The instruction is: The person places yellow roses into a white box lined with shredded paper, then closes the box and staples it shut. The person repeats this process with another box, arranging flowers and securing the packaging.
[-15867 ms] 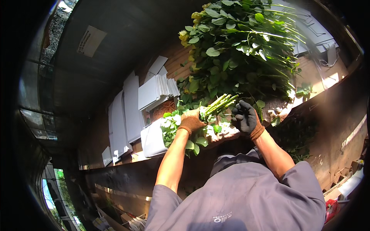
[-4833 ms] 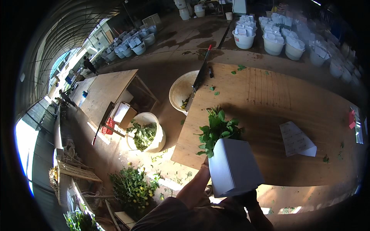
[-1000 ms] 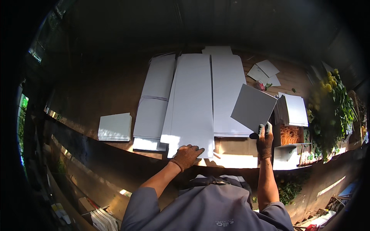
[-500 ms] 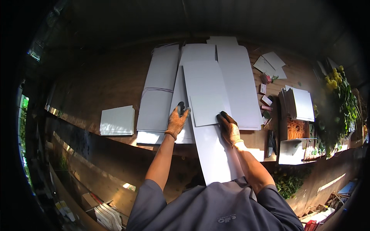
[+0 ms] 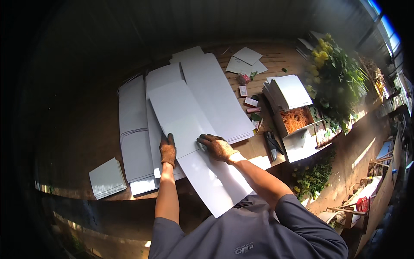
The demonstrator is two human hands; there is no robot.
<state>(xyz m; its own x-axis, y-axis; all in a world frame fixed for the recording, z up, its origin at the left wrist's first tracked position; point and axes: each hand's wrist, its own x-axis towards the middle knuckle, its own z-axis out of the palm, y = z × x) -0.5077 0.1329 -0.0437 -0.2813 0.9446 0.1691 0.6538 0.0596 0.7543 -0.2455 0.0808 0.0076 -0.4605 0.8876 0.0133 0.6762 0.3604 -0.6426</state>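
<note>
A long white cardboard sheet [image 5: 215, 183] slopes from the stacks down toward my body, and a shorter white sheet [image 5: 183, 116] lies over its upper part. My left hand [image 5: 167, 150], in an orange-brown glove with dark fingertips, is closed at the left edge of the sheets. Its thumb rests on top, and the other fingers partly disappear at the edge. My right hand [image 5: 217, 147], gloved alike, lies flat on the lower end of the shorter sheet, fingers stretched toward the left. Beneath are stacks of long white cardboard [image 5: 215, 95].
A small stack of white cards [image 5: 108, 179] sits at the table's left front. At right, a box of orange rubber bands [image 5: 295, 120] stands below white cards [image 5: 290, 91]. Small boxes [image 5: 250, 102] lie beside it. Yellow flowers [image 5: 321, 56] with leafy stems fill the far right.
The view has swung to the right. My left hand has come to the sheets' edge and closed there. My right hand has moved from the right edge onto the shorter sheet and flattened.
</note>
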